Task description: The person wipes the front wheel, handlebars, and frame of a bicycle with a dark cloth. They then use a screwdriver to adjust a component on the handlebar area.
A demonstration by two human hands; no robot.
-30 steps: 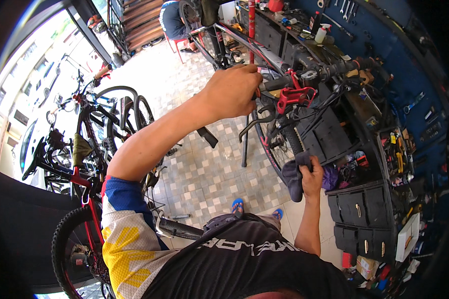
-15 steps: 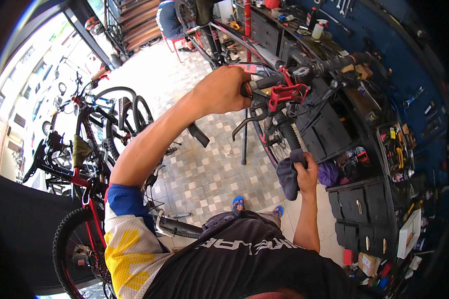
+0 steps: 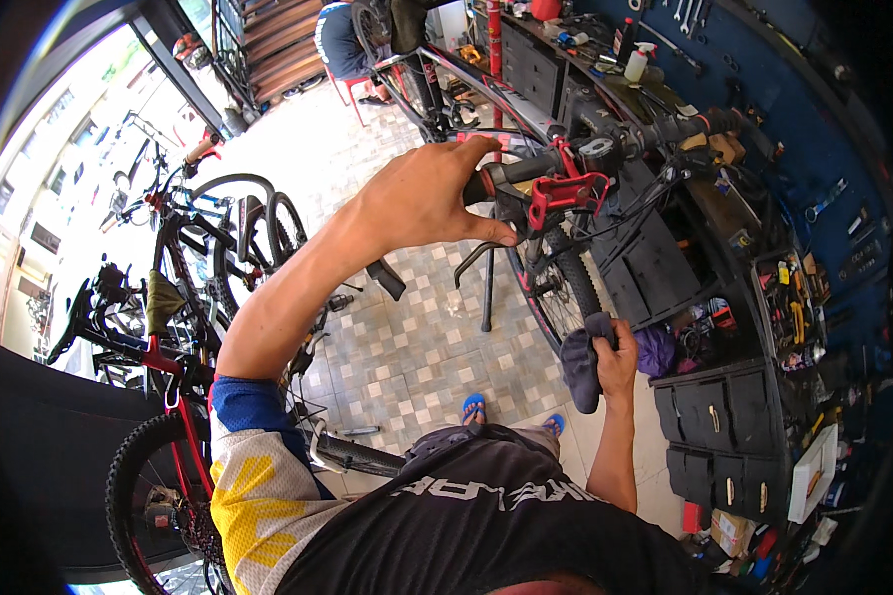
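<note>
From the head camera, the left hand (image 3: 432,203) reaches up and wraps the black rubber grip at the near end of the handlebar (image 3: 605,149), fingers curled over the top and thumb pressed underneath, clamped on the bar. Just beside the thumb sits a glossy red metal brake lever (image 3: 564,190), angular and bolted to the round black bar, with thin black cables looping away from it. Below the bar hangs the front wheel (image 3: 566,288), its knobby black tyre and fine spokes showing. The right hand (image 3: 615,359) is lower, against that tyre, fingers closed around a soft, crumpled grey cloth (image 3: 580,359) that droops below the fist. The floor (image 3: 417,337) is small pale and grey checked tiles. To the right stands a dark cabinet of drawers (image 3: 714,416) with small metal handles, under a blue tool wall. At the left lean other bicycles (image 3: 179,288) with red and black frames.

Compared with half a second before, the left hand has kept its clamp on the handlebar, and the right hand with the cloth sits slightly lower along the tyre.
</note>
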